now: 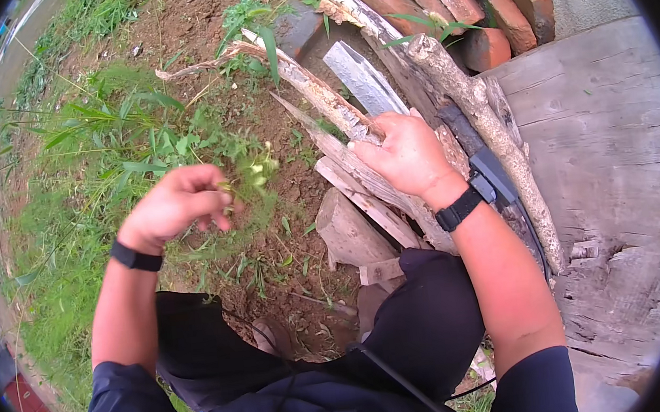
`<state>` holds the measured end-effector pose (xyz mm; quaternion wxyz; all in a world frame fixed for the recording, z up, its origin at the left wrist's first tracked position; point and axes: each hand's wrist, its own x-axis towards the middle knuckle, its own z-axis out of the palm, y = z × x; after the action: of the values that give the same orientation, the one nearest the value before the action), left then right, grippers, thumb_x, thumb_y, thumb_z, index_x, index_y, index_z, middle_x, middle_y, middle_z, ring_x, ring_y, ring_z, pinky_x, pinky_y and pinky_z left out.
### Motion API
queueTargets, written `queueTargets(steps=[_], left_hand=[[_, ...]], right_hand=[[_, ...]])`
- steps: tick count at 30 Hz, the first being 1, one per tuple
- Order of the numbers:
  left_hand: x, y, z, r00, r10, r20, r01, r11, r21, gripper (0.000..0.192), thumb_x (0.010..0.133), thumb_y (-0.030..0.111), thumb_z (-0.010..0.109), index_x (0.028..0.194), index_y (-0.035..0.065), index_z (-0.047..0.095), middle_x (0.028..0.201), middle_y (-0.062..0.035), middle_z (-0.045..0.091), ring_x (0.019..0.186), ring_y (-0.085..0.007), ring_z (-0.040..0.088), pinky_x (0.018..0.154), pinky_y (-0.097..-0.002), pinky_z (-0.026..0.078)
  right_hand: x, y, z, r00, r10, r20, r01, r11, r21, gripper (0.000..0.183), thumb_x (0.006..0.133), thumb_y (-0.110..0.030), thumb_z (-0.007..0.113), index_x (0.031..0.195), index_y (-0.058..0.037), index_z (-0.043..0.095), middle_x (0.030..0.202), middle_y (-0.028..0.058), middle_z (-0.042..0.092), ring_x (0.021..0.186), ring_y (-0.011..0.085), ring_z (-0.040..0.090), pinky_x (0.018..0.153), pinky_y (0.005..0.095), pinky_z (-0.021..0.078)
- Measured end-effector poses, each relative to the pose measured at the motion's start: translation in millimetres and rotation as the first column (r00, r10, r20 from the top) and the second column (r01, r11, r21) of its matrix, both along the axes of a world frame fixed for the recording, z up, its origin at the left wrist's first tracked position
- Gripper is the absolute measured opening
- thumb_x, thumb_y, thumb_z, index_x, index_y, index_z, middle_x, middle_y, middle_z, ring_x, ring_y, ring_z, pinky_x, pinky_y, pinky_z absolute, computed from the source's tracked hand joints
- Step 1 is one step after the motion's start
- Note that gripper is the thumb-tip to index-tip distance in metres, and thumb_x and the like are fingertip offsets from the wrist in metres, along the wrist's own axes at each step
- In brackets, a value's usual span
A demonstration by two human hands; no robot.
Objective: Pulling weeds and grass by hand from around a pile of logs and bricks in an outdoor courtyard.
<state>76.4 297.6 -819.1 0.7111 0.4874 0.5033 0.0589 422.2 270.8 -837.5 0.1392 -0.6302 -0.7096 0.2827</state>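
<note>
My left hand (pixel 186 202) is over the weeds at the left, its fingers closed on a small blurred green weed (pixel 255 171). My right hand (pixel 399 151) rests on the woodpile, its fingers around a barked stick (pixel 319 91) or pressed on it; the fingertips are partly hidden. Beneath and beside it lie split wood pieces (pixel 364 185), a pale grey wood piece (pixel 362 78) and a thick knobbly branch (pixel 474 91). A black strap is on each wrist, the right one with a dark device on it.
Red bricks (pixel 515 21) are stacked at the top right. A weathered wooden board (pixel 592 139) lies on the right, beside the pile. Green weeds (pixel 70 231) cover the left side, with brown soil (pixel 187 23) around them. A short log (pixel 350 228) lies before my knees.
</note>
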Motion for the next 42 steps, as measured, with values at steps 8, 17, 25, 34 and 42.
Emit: queueTargets(steps=[8, 17, 25, 34, 42], left_hand=[[-33.8, 113.4, 142.7, 0.799, 0.284, 0.530, -0.580, 0.597, 0.555, 0.025, 0.090, 0.023, 0.067, 0.099, 0.0007, 0.059, 0.086, -0.0097, 0.066, 0.068, -0.0076, 0.062, 0.055, -0.0152, 0.047], [-3.1, 183.0, 51.1, 0.928, 0.335, -0.163, -0.044, 0.534, 0.845, 0.031, 0.094, 0.036, 0.055, 0.099, 0.0083, 0.067, 0.085, -0.0008, 0.065, 0.071, -0.0091, 0.056, 0.061, -0.0254, 0.043], [43.9, 100.4, -122.8, 0.538, -0.271, -0.798, 0.740, 0.605, 0.294, 0.019, 0.081, 0.020, 0.066, 0.093, 0.0067, 0.074, 0.088, -0.0172, 0.071, 0.085, -0.0353, 0.068, 0.079, -0.0424, 0.055], [45.6, 78.2, -189.8, 0.401, -0.335, -0.853, 0.805, 0.573, 0.154, 0.037, 0.087, 0.038, 0.065, 0.090, 0.0022, 0.072, 0.095, -0.0215, 0.070, 0.092, -0.0385, 0.067, 0.081, -0.0465, 0.054], [45.4, 68.3, -190.4, 0.472, -0.249, -0.846, 0.717, 0.667, 0.205, 0.022, 0.081, 0.019, 0.062, 0.091, 0.0024, 0.073, 0.097, -0.0218, 0.070, 0.095, -0.0377, 0.068, 0.082, -0.0435, 0.054]], right_hand=[[0.7, 0.2, -4.6, 0.998, 0.013, 0.058, -0.014, 1.000, 0.008, 0.043, 0.080, -0.043, 0.063, 0.096, -0.0038, 0.072, 0.088, 0.0173, 0.067, 0.087, 0.0383, 0.063, 0.092, 0.0532, 0.0411], [-0.1, 0.7, -1.0, 0.999, 0.006, 0.050, -0.007, 1.000, 0.010, 0.042, 0.080, -0.040, 0.064, 0.103, -0.0048, 0.072, 0.088, 0.0173, 0.067, 0.087, 0.0388, 0.063, 0.095, 0.0536, 0.0406], [-0.1, 0.5, -6.1, 0.999, -0.032, -0.037, 0.035, 0.997, 0.064, 0.034, 0.079, -0.033, 0.071, 0.075, -0.0006, 0.061, 0.067, 0.0172, 0.057, 0.069, 0.0394, 0.058, 0.101, 0.0504, 0.0383], [2.1, 2.1, -8.7, 1.000, 0.017, -0.007, -0.017, 0.998, 0.059, 0.038, 0.080, -0.040, 0.066, 0.085, -0.0021, 0.067, 0.083, 0.0167, 0.065, 0.085, 0.0390, 0.061, 0.094, 0.0522, 0.0401], [3.8, 1.8, -11.6, 0.999, 0.036, 0.012, -0.037, 0.996, 0.076, 0.038, 0.080, -0.039, 0.065, 0.087, -0.0019, 0.068, 0.085, 0.0172, 0.066, 0.086, 0.0389, 0.061, 0.092, 0.0515, 0.0404]])
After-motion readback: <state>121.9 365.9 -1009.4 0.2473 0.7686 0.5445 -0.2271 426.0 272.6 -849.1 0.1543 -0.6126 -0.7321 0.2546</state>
